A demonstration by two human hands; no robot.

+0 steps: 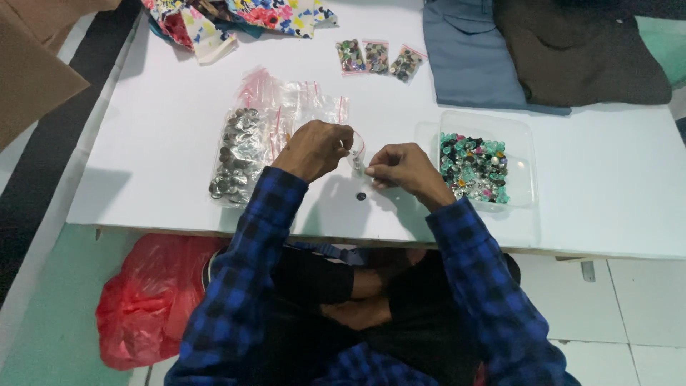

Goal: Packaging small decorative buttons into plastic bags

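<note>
**Small zip bag being held over white table**

Blue-and-black checked sleeves (243, 286) are being seen nearest the camera, with crossed legs below the table edge. Both hands are being held together above the white table (171, 121). A small clear zip bag (357, 154) is being pinched between them: the left hand (314, 149) is being kept closed on its upper edge, and the right hand (400, 168) is being kept closed on its lower side with fingertips pressed together. What is inside the bag cannot be told. A single dark button (361, 196) is being left lying on the table just below the hands, apart from both.

A clear plastic tray (522, 143) filled with teal, black and pink buttons is being kept just to the right of the right hand. A larger clear bag of silver buttons (239, 154) is being kept to the left, near the left forearm. Three small filled bags (377, 58) are being kept farther back. Folded blue and brown cloth (543, 50) is being stored at the far right, flowered fabric (236, 18) at the far left. A red plastic bag (143, 300) is being left on the floor.
</note>
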